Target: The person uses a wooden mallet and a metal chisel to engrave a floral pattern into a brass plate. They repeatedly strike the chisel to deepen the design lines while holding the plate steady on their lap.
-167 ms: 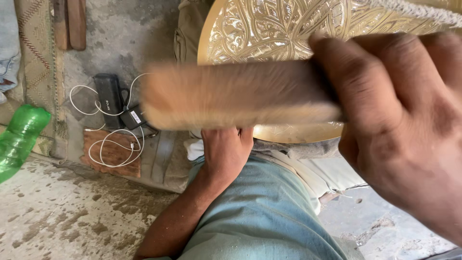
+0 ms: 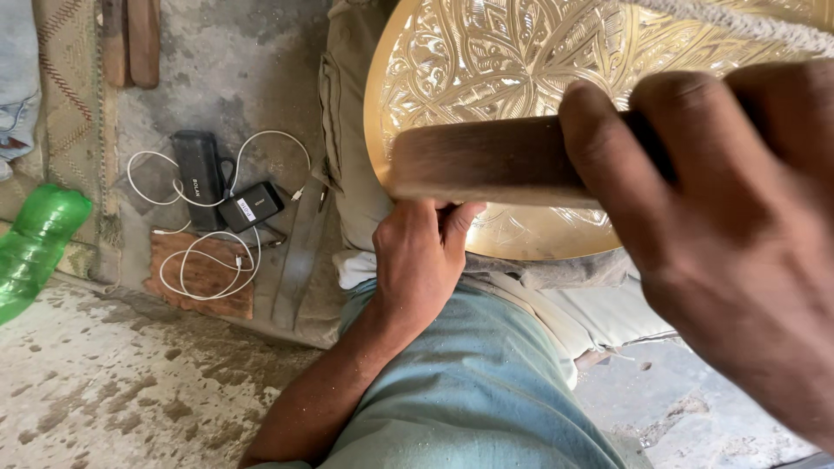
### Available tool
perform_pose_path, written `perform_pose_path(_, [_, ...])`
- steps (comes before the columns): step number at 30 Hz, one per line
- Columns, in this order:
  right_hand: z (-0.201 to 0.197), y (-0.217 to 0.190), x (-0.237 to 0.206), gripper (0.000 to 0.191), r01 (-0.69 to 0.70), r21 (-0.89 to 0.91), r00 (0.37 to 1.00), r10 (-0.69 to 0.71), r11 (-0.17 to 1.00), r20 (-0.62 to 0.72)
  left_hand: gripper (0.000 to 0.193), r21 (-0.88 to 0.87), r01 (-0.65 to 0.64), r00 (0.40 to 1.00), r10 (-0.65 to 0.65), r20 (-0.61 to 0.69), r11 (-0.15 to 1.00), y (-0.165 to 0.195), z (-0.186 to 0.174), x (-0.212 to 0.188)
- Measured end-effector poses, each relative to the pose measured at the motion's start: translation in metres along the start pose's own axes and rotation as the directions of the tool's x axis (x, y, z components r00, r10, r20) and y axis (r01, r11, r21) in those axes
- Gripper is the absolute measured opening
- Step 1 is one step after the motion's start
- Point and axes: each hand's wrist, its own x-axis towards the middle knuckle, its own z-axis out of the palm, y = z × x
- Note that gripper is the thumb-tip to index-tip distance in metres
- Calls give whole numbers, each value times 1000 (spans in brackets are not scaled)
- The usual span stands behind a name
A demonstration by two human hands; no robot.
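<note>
Head cam looks straight down at a big engraved brass tray (image 2: 486,78) propped on the lap, filling the 12 to 2 o'clock area. Left hand (image 2: 417,260) sits at its lower rim around 6 o'clock, fingers curled closed against the edge, looks like it's bracing the tray so it won't slide. Right hand (image 2: 730,217) at 3 o'clock is wrapped tight around a wooden mallet (image 2: 486,161), held sideways across the tray face. Off at 9 o'clock on the floor: a green plastic bottle (image 2: 35,243), two black power banks (image 2: 226,187) and white cables (image 2: 208,260).
</note>
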Motion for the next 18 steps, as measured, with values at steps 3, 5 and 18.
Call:
perform_pose_path(3, [-11,-3,10,66,-137,142,989,142,980,-28,22,82,-49,999,49,10,995,1,0,2])
perform_pose_path(5, [-16,-2,13,66,-168,180,985,174,969,-14,29,-27,14,1000,-15,-12,1000,3,1,0])
perform_pose_path(18, [-5,-10,-16,63,-272,188,960,253,944,120,28,-79,-26,991,36,127,997,5,-4,12])
